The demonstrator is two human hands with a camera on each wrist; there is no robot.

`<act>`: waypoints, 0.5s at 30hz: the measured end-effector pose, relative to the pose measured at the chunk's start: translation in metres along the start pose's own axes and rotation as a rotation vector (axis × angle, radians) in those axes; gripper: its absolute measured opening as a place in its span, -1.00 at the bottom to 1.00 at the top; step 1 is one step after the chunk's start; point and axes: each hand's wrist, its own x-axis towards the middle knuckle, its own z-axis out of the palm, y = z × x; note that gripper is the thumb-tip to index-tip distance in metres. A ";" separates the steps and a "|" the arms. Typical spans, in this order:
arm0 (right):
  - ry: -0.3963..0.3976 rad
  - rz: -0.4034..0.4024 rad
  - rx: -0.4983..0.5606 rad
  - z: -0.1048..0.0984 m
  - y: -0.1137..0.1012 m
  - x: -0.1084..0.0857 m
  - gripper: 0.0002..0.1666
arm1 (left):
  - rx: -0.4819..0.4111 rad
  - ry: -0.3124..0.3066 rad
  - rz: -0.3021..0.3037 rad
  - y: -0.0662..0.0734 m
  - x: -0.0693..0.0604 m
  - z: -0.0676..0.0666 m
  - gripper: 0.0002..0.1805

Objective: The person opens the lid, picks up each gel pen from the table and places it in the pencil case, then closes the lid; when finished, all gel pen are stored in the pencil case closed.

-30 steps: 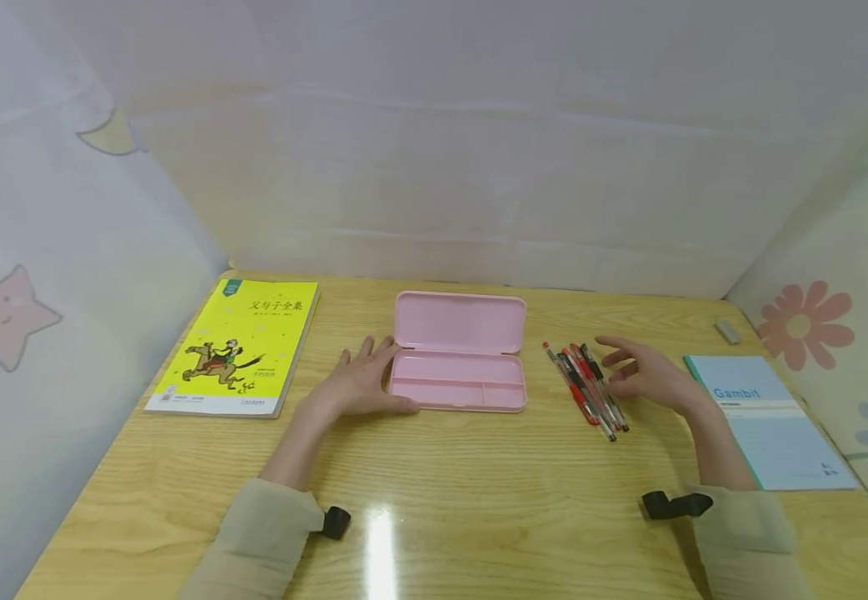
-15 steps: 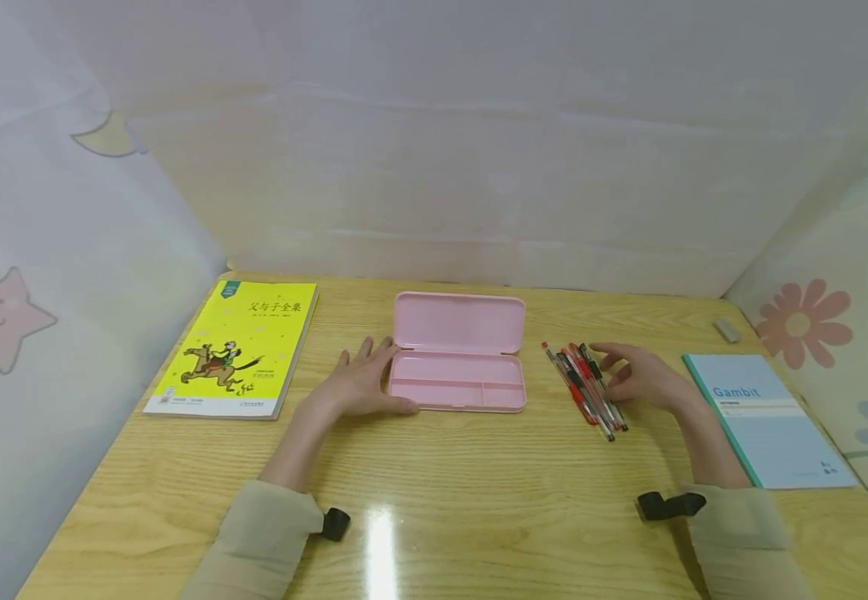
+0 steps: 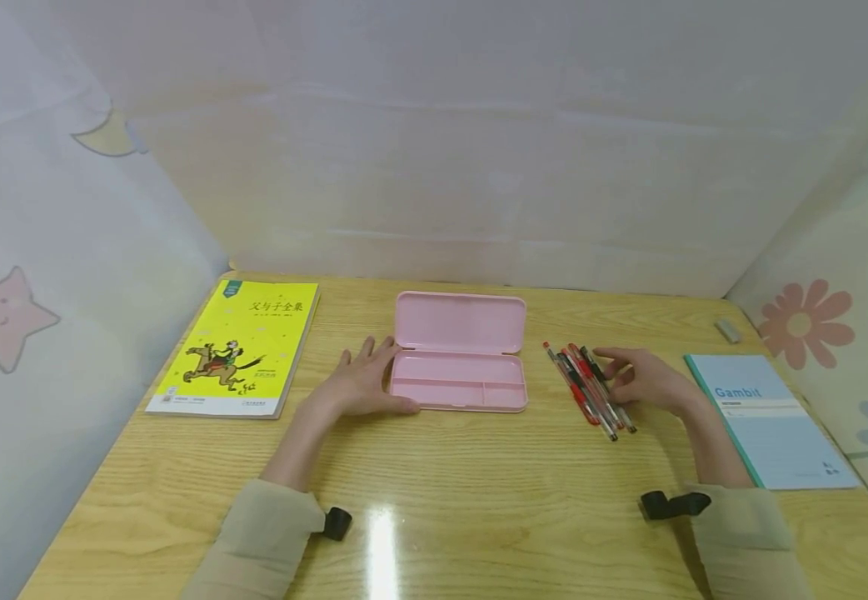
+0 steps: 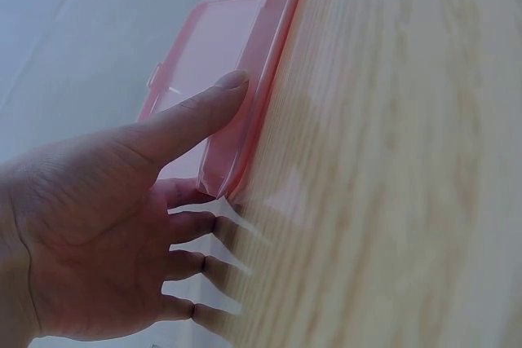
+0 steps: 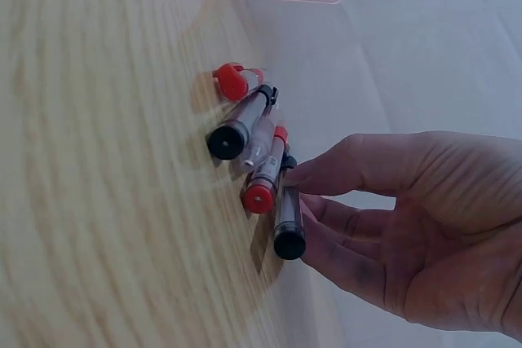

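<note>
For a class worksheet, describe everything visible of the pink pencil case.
The pink pencil case looks plastic, with rounded corners. It lies open on the wooden table, its lid hinged at the far side. Dividers split the base into one long rear compartment and two front ones, the right shorter; all look empty. The left hand touches its left end, thumb on the front.

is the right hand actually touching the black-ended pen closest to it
Touching: the right wrist view shows the right hand with its thumb against the side of the black-ended pen, no gap between them.
</note>
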 end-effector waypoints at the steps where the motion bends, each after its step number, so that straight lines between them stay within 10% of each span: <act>1: -0.003 -0.002 0.008 -0.001 0.000 -0.001 -0.07 | -0.001 0.001 0.002 0.000 0.000 0.000 0.23; 15: 0.069 -0.028 0.046 -0.011 -0.016 -0.010 -0.14 | -0.009 0.002 0.003 0.000 0.000 0.000 0.19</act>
